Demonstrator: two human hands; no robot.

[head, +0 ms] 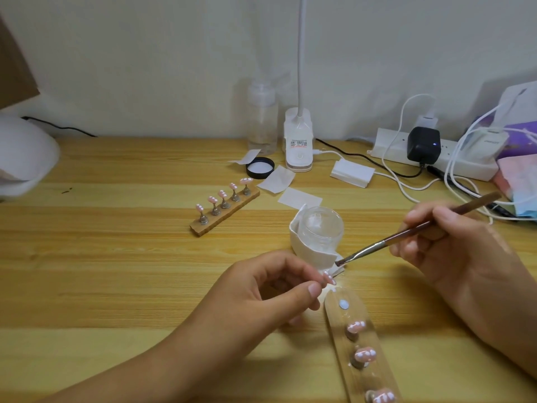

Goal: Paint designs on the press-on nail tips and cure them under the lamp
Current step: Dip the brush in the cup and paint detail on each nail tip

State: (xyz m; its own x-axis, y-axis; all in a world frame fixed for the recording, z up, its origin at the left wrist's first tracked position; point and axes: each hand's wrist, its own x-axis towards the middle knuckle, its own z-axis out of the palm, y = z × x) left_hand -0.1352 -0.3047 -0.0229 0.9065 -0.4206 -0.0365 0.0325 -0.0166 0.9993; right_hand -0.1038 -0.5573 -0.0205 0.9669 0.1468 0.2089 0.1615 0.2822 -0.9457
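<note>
Single head-worn wide-angle view, directed forward and downward over the wooden table (116, 257); the left hand (270, 289) and right hand (453, 242) are framed close below, the wall (145, 53) behind.

- A clear plastic bottle (262, 120) stands far back by the wall.
- A black lid (260, 167) lies on the worktop (116, 242), just near of it.
- Far right, a black adapter (423, 144) sits in a white power strip (465, 167).

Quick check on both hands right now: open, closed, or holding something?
Left hand: closed, pinching a pink nail tip between thumb and fingers.
Right hand: closed, gripping a brush, bristles down by the small jar.
</note>
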